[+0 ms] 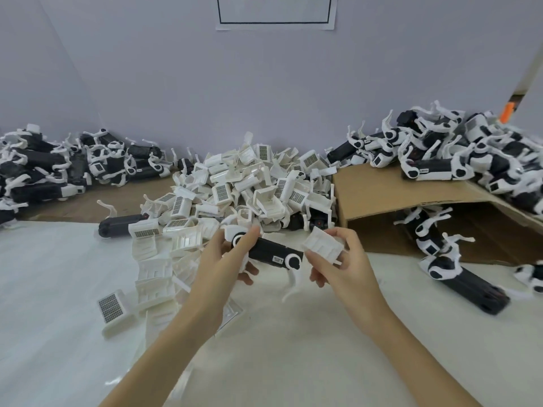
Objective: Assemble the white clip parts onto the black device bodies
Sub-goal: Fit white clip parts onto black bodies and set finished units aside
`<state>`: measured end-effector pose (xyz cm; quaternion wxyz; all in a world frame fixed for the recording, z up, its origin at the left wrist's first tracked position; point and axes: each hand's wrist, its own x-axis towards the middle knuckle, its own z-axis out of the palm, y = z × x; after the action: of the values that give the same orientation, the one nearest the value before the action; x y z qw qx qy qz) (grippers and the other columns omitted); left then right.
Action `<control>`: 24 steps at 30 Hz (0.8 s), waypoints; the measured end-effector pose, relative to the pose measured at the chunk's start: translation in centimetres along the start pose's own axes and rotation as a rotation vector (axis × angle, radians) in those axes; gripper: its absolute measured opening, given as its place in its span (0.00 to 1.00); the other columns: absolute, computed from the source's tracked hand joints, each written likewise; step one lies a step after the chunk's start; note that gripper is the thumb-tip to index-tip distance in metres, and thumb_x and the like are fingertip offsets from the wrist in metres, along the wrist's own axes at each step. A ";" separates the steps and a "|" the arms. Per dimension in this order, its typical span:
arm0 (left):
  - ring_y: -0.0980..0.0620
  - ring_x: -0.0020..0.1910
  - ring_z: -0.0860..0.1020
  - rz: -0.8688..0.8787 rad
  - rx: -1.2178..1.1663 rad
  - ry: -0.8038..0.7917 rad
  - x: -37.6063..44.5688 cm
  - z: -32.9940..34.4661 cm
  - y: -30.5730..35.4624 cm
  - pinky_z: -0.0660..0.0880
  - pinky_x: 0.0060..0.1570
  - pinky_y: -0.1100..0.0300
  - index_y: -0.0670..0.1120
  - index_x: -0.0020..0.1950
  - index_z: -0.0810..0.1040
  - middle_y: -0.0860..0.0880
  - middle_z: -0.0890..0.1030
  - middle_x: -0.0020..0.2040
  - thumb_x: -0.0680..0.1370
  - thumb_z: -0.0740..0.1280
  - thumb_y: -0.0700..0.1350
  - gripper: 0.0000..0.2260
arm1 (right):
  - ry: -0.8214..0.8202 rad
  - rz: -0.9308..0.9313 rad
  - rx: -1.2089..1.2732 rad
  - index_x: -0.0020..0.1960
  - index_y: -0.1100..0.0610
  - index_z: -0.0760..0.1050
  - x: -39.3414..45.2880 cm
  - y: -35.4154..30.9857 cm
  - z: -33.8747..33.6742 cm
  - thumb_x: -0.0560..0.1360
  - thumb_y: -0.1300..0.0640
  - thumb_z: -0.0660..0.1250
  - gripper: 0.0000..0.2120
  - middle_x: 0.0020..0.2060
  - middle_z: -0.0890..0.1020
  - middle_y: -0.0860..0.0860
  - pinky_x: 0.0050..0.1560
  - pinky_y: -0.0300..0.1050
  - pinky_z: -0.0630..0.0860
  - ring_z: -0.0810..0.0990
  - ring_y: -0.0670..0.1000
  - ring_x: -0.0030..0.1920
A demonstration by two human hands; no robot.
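Observation:
My left hand (226,259) grips the left end of a black device body (271,251) and holds it level above the table. The body has a white round end and a thin white arm hanging below it. My right hand (338,265) pinches a white clip part (323,243) just right of the body's free end, a small gap apart. A large heap of white clip parts (235,183) lies right behind both hands.
Piles of black-and-white devices lie at the far left (58,163) and on the brown cardboard box (382,189) at the right. A lone black body (120,226) sits left of the heap, and another device (467,283) lies on the white table at the right.

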<state>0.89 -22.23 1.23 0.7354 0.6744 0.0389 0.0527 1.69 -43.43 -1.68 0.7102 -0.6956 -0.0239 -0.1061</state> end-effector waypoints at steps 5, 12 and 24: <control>0.49 0.39 0.83 0.045 0.103 -0.068 -0.8 0.7 -0.3 0.82 0.47 0.51 0.47 0.57 0.79 0.42 0.83 0.51 0.73 0.74 0.67 0.26 | -0.088 -0.102 -0.059 0.66 0.41 0.77 -0.3 -0.3 0.0 0.80 0.68 0.69 0.24 0.49 0.86 0.53 0.40 0.46 0.81 0.84 0.54 0.41; 0.47 0.39 0.83 0.046 0.063 -0.077 -0.6 0.6 -0.4 0.82 0.42 0.52 0.46 0.57 0.80 0.42 0.84 0.51 0.74 0.73 0.67 0.26 | -0.254 -0.156 -0.119 0.70 0.44 0.80 -0.9 -0.9 0.5 0.85 0.54 0.62 0.16 0.62 0.84 0.38 0.60 0.43 0.81 0.83 0.43 0.62; 0.47 0.38 0.82 0.010 0.029 -0.155 -0.8 0.7 -0.8 0.81 0.39 0.55 0.47 0.54 0.81 0.40 0.84 0.48 0.77 0.70 0.68 0.24 | -0.398 -0.149 -0.109 0.67 0.53 0.81 -2.0 -2.5 0.8 0.82 0.53 0.64 0.16 0.62 0.85 0.45 0.69 0.51 0.76 0.82 0.48 0.65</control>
<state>0.24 -23.10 0.45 0.7262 0.6872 -0.0209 0.0033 -0.65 -42.47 0.40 0.6428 -0.7366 -0.2092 -0.0199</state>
